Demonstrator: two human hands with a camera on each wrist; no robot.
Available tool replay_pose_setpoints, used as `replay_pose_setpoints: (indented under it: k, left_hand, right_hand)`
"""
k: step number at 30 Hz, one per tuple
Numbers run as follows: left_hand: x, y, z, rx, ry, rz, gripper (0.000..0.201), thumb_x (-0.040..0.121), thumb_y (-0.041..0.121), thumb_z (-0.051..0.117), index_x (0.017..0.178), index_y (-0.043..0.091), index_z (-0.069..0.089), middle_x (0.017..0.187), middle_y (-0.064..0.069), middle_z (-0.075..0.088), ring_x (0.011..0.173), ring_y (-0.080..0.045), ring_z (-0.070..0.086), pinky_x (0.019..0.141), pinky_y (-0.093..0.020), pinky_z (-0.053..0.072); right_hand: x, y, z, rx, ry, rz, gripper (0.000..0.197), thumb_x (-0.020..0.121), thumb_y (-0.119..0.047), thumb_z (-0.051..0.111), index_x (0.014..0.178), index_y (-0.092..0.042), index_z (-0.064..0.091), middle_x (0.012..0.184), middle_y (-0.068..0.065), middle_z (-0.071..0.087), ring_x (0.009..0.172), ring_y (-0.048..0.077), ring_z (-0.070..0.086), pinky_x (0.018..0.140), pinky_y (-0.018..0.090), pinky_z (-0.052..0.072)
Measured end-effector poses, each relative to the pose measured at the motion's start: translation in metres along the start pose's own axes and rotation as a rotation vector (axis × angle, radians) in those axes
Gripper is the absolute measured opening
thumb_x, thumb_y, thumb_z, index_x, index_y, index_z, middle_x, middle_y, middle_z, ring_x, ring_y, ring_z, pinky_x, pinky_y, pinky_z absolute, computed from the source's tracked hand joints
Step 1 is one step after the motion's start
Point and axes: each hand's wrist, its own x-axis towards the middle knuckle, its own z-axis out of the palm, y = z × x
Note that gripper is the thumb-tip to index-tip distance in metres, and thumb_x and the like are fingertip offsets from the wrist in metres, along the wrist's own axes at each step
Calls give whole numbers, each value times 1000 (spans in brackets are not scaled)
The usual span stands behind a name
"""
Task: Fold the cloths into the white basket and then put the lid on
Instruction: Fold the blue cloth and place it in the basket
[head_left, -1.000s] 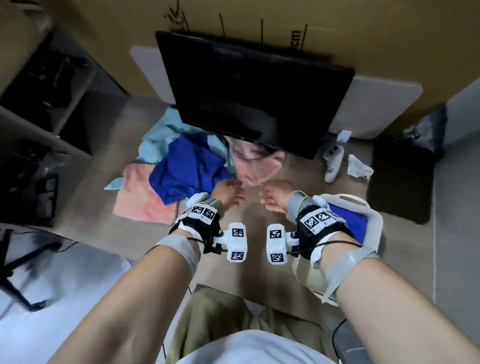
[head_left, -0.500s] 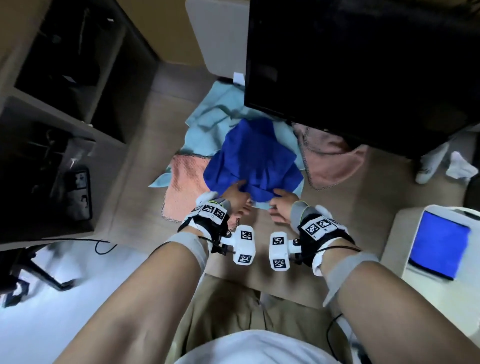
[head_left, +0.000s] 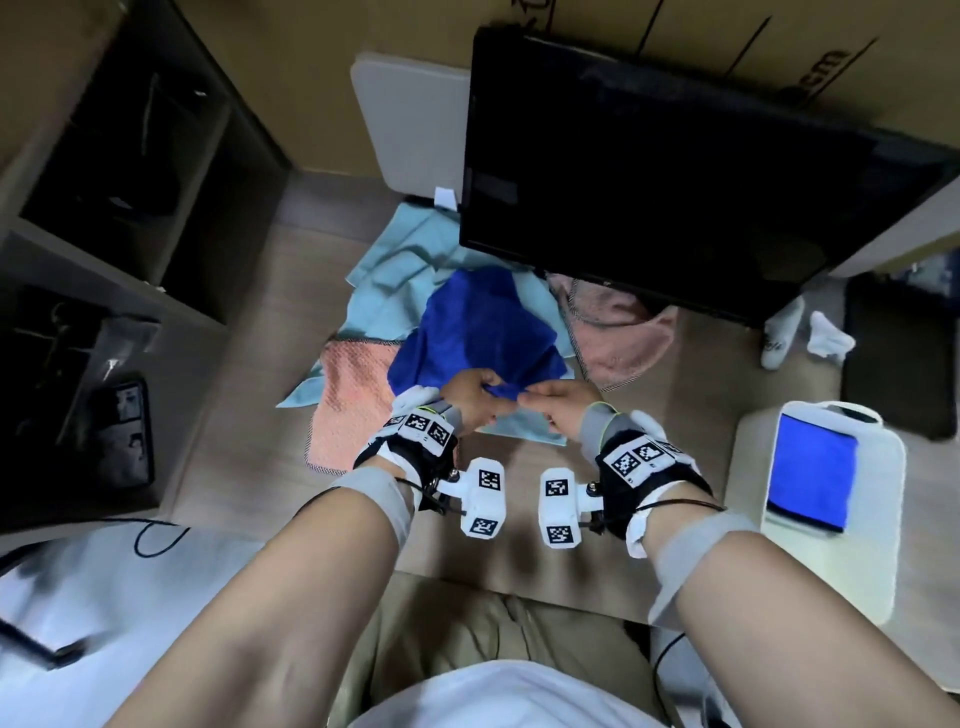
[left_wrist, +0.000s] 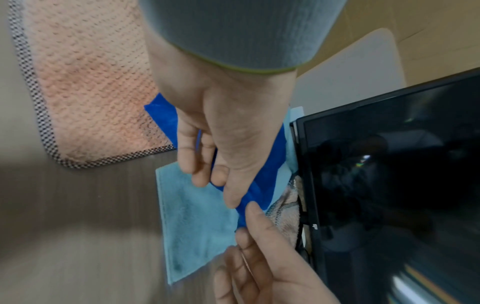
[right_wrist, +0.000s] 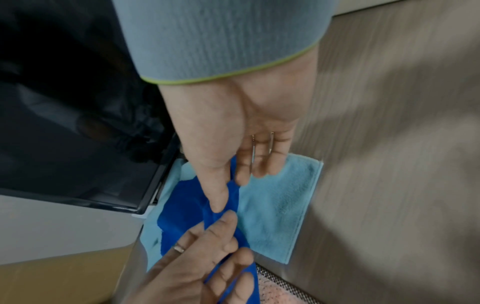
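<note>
Both hands on the dark blue cloth (head_left: 475, 338)!
Left hand (head_left: 470, 393) and right hand (head_left: 556, 402) pinch its near edge, fingertips almost meeting; its far edge hides under the monitor (head_left: 670, 171); white basket (head_left: 883, 467) sits right of the right hand.

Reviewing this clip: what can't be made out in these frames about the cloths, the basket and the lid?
- Pink terry cloth: head view, far part hidden under the black monitor.
- White plastic basket: head view, depth unclear; a folded dark blue cloth covers its inside.
- Lid: cannot be picked out with certainty in any view.
- Crumpled dark blue cloth: near edge hidden by left hand and right hand.
</note>
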Motion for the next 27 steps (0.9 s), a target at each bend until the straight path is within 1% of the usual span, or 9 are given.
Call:
replay_pose_setpoints:
  k: [4, 6, 8, 10, 13, 16, 20, 23, 27]
  left_hand:
    - [-24, 12, 4, 60, 176, 123, 23, 72, 24, 81, 88, 22, 64, 59, 9, 57, 56, -7, 52, 53, -18, 40]
    - [-33, 16, 8, 5, 221, 162, 24, 72, 21, 82, 85, 23, 62, 60, 6, 59, 55, -10, 54, 55, -21, 41]
    - [-51, 24, 18, -25, 278, 227, 22, 75, 21, 81, 86, 21, 62, 64, 0, 61, 52, -11, 53, 54, -22, 43]
    - [-60, 29, 21, -80, 338, 294, 20, 76, 24, 79, 84, 20, 61, 66, -4, 61, 50, -15, 52, 53, -24, 44]
    - [-78, 45, 29, -50, 375, 409, 16, 77, 28, 76, 77, 26, 60, 69, -2, 61, 57, -14, 53, 58, -27, 47]
    - [-100, 60, 46, 68, 465, 486, 12, 80, 28, 74, 82, 25, 63, 77, 8, 56, 65, -5, 52, 66, -18, 43]
    - [-108, 66, 56, 79, 615, 518, 15, 86, 22, 69, 96, 11, 64, 122, -3, 55, 110, -14, 53, 93, -19, 34]
    - [-114, 66, 63, 62, 657, 448, 17, 91, 27, 61, 100, 13, 59, 96, 2, 61, 94, -22, 59, 77, -24, 36]
    - [-115, 52, 65, 93, 709, 372, 16, 91, 30, 60, 98, 16, 55, 87, 1, 59, 80, -21, 53, 73, -26, 36]
  right_hand:
    - [-20, 8, -11, -85, 78, -196, 11, 81, -16, 76, 87, -11, 69, 82, -1, 62, 72, 8, 55, 73, 14, 43]
    - [-28, 11, -13, -57, 82, -228, 11, 83, -20, 74, 79, -19, 64, 77, -3, 61, 73, 11, 54, 76, 17, 44]
    - [-44, 16, -19, 7, 106, -283, 17, 84, -20, 72, 72, -25, 61, 74, -5, 61, 75, 16, 55, 83, 32, 49]
    - [-50, 19, -23, 118, 137, -349, 21, 86, -12, 69, 73, -25, 58, 73, -2, 62, 70, 18, 57, 78, 37, 50]
    - [-73, 22, -36, 240, 180, -443, 17, 91, -4, 62, 81, -16, 55, 73, 0, 61, 61, 3, 59, 68, 18, 48]
    - [-99, 31, -53, 259, 218, -490, 7, 91, -14, 64, 91, -10, 58, 74, -4, 60, 65, 2, 55, 64, 8, 45]
    - [-125, 38, -71, 171, 133, -426, 26, 78, -36, 78, 95, -19, 69, 81, -3, 68, 69, 9, 60, 65, 17, 51]
    - [-139, 52, -86, 100, 46, -358, 27, 76, -25, 81, 99, -14, 72, 82, 1, 70, 69, 13, 62, 60, 20, 53]
    - [-134, 74, -93, 163, 268, -336, 18, 78, -15, 79, 92, -7, 70, 80, 7, 64, 72, 18, 56, 60, 18, 48]
